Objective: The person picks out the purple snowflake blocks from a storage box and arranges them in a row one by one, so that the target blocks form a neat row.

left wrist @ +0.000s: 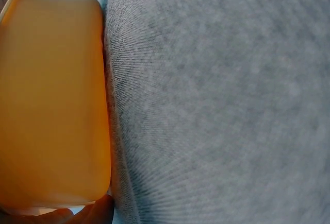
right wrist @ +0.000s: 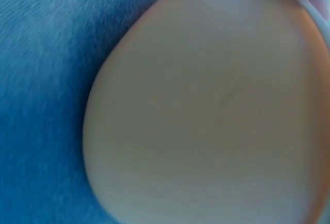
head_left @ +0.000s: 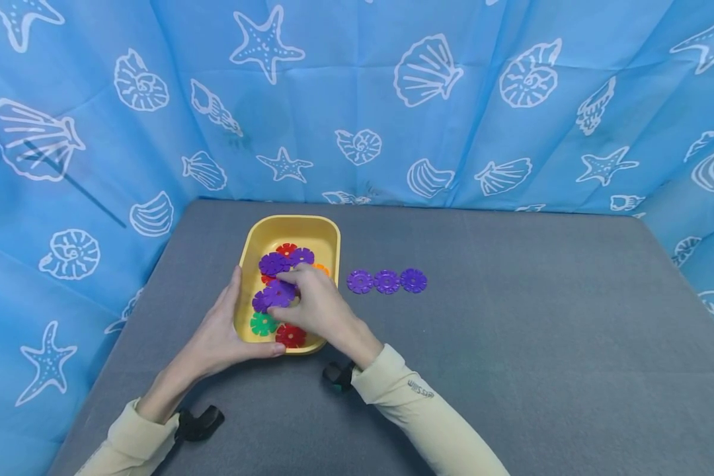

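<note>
A yellow plastic tub (head_left: 334, 238) stands on the table with purple, red, green and orange notched plastic discs inside. My left hand (head_left: 221, 336) holds it at the near left corner, thumb along the near rim and fingers on the left side. In the left wrist view, fingertips (left wrist: 100, 211) curl at the edge of the tub wall (left wrist: 54, 100). Reaching over the right rim, my right hand (head_left: 320, 303) pinches a purple disc (head_left: 279, 293) between thumb and fingers. Below it lie a green disc (head_left: 263, 324) and a red disc (head_left: 290, 336). The right wrist view shows only the tub's outer wall (right wrist: 201, 116) up close.
Three purple discs (head_left: 387, 281) lie in a row on the grey table (head_left: 541, 330), just right of the tub. A blue curtain (head_left: 357, 86) with white shells and starfish hangs behind the table and along its sides.
</note>
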The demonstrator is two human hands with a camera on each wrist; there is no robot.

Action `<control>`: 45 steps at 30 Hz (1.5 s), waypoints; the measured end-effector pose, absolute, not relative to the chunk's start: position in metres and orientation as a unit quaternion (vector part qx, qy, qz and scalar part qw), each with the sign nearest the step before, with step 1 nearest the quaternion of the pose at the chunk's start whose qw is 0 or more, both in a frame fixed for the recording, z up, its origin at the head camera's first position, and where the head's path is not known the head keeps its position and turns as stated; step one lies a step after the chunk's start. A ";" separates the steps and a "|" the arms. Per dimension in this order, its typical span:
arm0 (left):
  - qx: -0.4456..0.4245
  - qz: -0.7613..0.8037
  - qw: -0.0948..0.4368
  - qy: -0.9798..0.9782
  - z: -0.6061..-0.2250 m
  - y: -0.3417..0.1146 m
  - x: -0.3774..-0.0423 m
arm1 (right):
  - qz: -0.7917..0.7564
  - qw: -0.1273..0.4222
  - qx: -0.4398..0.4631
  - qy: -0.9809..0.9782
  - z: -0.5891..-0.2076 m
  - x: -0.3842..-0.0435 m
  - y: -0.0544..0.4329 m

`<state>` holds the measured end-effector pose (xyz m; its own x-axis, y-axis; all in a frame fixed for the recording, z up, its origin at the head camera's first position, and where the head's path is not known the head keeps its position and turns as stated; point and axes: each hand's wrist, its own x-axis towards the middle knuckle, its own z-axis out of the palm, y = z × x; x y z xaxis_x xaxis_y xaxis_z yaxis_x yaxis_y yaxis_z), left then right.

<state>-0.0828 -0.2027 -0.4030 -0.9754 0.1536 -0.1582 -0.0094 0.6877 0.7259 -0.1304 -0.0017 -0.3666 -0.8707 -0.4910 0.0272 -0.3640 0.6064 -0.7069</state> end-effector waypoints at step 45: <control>0.022 0.384 0.103 0.917 -0.403 -0.202 -0.084 | -0.319 -0.042 -0.152 0.935 -0.384 -0.123 0.159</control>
<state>-0.0839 -0.2016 -0.4030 -0.9777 0.1205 -0.1723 -0.0384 0.7034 0.7098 -0.1226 0.1588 -0.3843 -0.9503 -0.2572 0.1755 -0.3109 0.7502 -0.5836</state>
